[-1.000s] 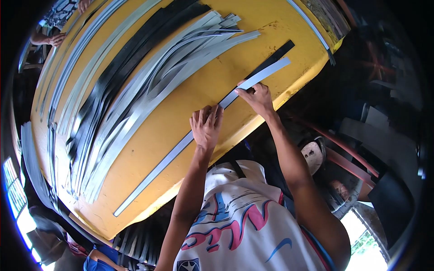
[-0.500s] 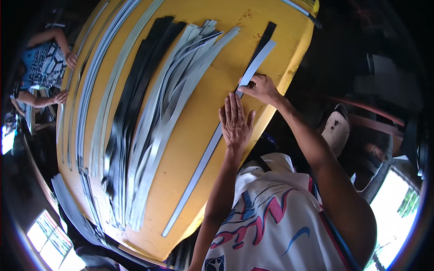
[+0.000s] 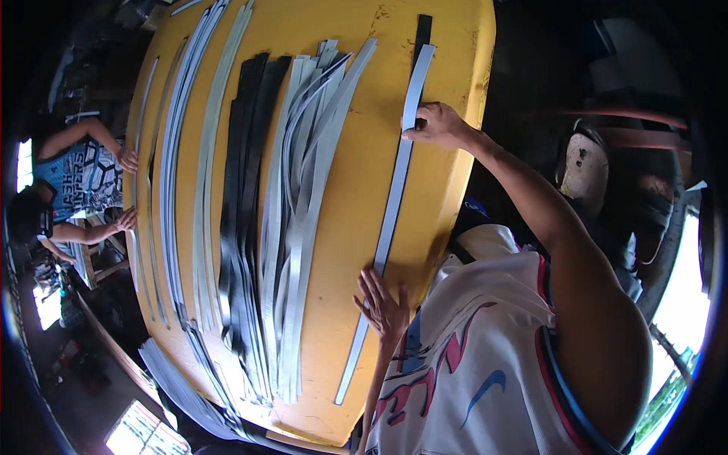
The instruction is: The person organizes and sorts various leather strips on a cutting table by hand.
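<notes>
On the yellow desk [image 3: 356,189], the right hand [image 3: 440,125] pinches a pale strip [image 3: 391,212] lying over a black strip [image 3: 423,29], the left hand [image 3: 384,303] spread across the pale one.

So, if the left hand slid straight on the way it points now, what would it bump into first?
Probably the bundle of pale grey strips, after a bare stretch of yellow surface. The left hand has its fingers spread, so the exact line is uncertain.

White daylight glares through the bright, rectangular barred window [image 3: 146,431] at lower left. Dim shadow fills the surroundings; wide-angle distortion bows the smooth yellow tabletop [image 3: 356,189].
</notes>
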Motion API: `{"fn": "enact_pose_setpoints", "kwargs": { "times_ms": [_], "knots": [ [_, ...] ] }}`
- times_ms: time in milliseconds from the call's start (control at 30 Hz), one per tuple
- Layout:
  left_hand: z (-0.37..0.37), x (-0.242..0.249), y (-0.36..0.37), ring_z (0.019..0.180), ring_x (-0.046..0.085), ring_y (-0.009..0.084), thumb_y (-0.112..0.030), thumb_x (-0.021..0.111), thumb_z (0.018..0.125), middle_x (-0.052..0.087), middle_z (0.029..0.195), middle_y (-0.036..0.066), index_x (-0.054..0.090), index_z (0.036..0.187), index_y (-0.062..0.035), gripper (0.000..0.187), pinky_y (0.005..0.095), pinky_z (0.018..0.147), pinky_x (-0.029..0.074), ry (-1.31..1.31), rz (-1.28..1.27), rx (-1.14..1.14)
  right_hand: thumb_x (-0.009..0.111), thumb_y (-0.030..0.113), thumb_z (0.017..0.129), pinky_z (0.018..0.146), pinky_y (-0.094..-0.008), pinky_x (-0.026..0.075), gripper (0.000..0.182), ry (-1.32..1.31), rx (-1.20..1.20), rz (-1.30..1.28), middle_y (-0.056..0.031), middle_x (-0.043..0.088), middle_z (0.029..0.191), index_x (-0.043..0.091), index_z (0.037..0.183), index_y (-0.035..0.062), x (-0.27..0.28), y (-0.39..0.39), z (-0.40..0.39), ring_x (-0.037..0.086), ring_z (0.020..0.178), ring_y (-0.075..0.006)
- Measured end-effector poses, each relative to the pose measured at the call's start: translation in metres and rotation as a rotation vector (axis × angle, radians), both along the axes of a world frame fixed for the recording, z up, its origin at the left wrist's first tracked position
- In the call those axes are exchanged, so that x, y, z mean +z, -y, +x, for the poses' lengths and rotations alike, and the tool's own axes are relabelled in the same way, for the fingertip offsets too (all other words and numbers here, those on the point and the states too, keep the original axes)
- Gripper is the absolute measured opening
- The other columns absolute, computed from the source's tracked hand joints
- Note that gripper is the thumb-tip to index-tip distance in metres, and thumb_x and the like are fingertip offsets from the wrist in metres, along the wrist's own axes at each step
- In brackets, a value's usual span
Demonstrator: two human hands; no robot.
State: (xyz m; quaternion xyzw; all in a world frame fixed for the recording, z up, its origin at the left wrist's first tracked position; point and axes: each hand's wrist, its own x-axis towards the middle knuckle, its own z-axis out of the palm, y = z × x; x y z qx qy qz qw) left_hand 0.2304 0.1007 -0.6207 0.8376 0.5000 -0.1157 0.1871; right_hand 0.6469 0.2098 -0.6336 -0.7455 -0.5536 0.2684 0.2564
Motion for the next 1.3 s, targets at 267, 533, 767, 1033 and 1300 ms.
{"fn": "enact_pose_setpoints", "kwargs": {
  "times_ms": [267, 533, 767, 1033, 1300],
  "knots": [
    [0.009, -0.001, -0.008, 0.151, 0.023, 0.0393, -0.045, 0.051, 0.099, 0.025, 0.163, 0.02, 0.029, 0.156, -0.0004, 0.075, 0.0613, 0.118, 0.016, 0.181, 0.117, -0.075, 0.072, 0.042, 0.082, 0.077, -0.0403, 0.055, 0.038, -0.016, -0.033, 0.003, -0.0096, 0.068, 0.088, 0.072, 0.098, 0.0075, -0.02, 0.0, 0.0, 0.067, 0.085, -0.0265],
    [0.22, -0.013, -0.102, 0.147, 0.027, 0.044, -0.042, 0.052, 0.099, 0.023, 0.16, 0.029, 0.022, 0.155, 0.0063, 0.08, 0.0549, 0.117, 0.027, 0.392, 0.146, -0.292, 0.07, 0.044, 0.087, 0.081, -0.0403, 0.055, 0.033, -0.122, -0.024, 0.014, -0.0106, 0.072, 0.096, 0.074, 0.1, 0.0137, -0.016, 0.001, 0.002, 0.069, 0.089, -0.0285],
    [0.225, -0.012, -0.1, 0.148, 0.027, 0.0424, -0.048, 0.054, 0.096, 0.023, 0.161, 0.027, 0.023, 0.155, 0.0055, 0.085, 0.0553, 0.117, 0.027, 0.28, 0.071, -0.25, 0.076, 0.021, 0.09, 0.077, -0.0285, 0.055, 0.022, -0.683, -0.199, 0.162, -0.0047, 0.073, 0.094, 0.071, 0.104, 0.0041, 0.009, -0.026, 0.062, 0.07, 0.086, -0.0128],
    [0.218, -0.023, -0.106, 0.144, 0.037, 0.0385, -0.031, 0.063, 0.094, 0.04, 0.155, 0.022, 0.039, 0.15, 0.0013, 0.069, 0.0531, 0.116, 0.029, 0.492, 0.076, -0.095, 0.079, 0.017, 0.088, 0.068, -0.0251, 0.054, 0.021, -0.623, -0.224, 0.064, -0.0051, 0.072, 0.084, 0.071, 0.102, 0.0023, 0.015, -0.042, 0.108, 0.068, 0.077, -0.0085],
    [0.278, -0.025, -0.13, 0.103, 0.059, 0.03, -0.016, 0.076, 0.087, 0.064, 0.114, 0.009, 0.062, 0.123, -0.0143, 0.038, 0.0426, 0.086, 0.044, 0.735, 0.307, 0.258, 0.08, 0.017, 0.088, 0.068, -0.0252, 0.056, 0.025, -0.73, -0.285, 0.037, -0.0043, 0.072, 0.084, 0.071, 0.101, -0.0011, 0.01, -0.046, 0.111, 0.067, 0.073, -0.009]
  ]
}}
